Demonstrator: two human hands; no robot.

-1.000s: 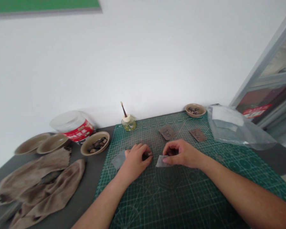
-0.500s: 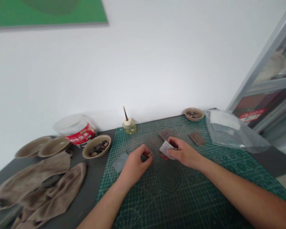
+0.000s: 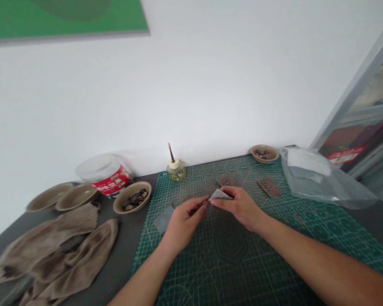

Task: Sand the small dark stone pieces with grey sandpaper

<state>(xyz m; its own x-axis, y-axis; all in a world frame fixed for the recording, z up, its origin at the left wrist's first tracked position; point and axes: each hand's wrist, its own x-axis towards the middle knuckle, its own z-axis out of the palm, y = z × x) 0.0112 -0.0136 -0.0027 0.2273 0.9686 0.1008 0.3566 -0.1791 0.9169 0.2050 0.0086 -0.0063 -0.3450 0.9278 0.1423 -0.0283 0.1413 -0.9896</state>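
Your right hand (image 3: 242,208) and left hand (image 3: 185,221) are closer together than in the earlier frame: the pale sheet (image 3: 220,194), then apart from the left fingertips, now meets them. Both hands are closed to a pinch over the middle of the cutting mat (image 3: 194,272). Your right grips the bent sheet between thumb and fingers; your left pinches a small brown piece (image 3: 206,201), mostly hidden by the fingertips.

For good control, hold the piece firmly, apply the sheet with light, even pressure, and keep fingertip skin clear of the contact. Excess force could slip the piece from so small a grip.

The mat covers much of the dark table (image 3: 124,238). A grey sheet (image 3: 163,220) lies flat just beside your left hand. Beyond it, a bottle (image 3: 176,174) with a brush (image 3: 171,153) stands near the white wall (image 3: 230,85). A cloth (image 3: 83,250) lies crumpled at left; a clear bag (image 3: 341,191) lies at right.
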